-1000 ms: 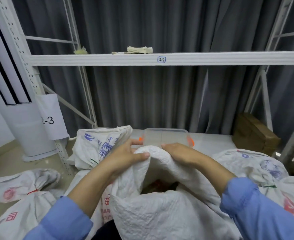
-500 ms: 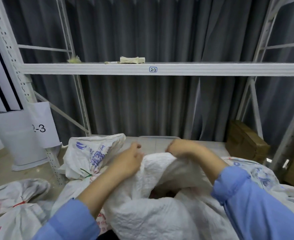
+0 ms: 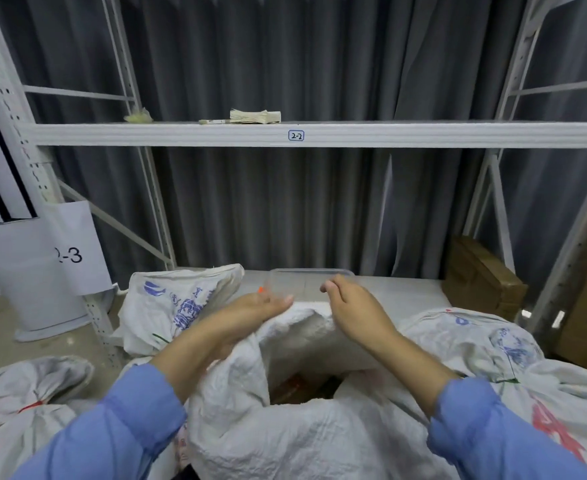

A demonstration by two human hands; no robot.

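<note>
White woven sack point(image 3: 285, 441), mouth open and facing up, at the middle of the lower shelf's point(image 3: 399, 289) near edge; reddish contents dimly visible inside. Left hand point(image 3: 261, 308) over the sack's left rim, fingers straight and relaxed, gripping nothing. Right hand point(image 3: 352, 306) over the far rim, fingers loosely curled, nothing seen in its grasp; the hands are apart, either side of the mouth. Clear box point(image 3: 311, 280) just behind the hands at mid-shelf; contact with the right thumb cannot be told. Printed sack point(image 3: 178, 299) toward the shelf's left end, another point(image 3: 475, 341) toward the right. Carton point(image 3: 482, 275) at the right rear corner. Upper shelf point(image 3: 423, 135), labelled 2-2, carries a paper stack point(image 3: 255, 116). Tied sacks point(image 3: 25, 403) on the floor, left.
</note>
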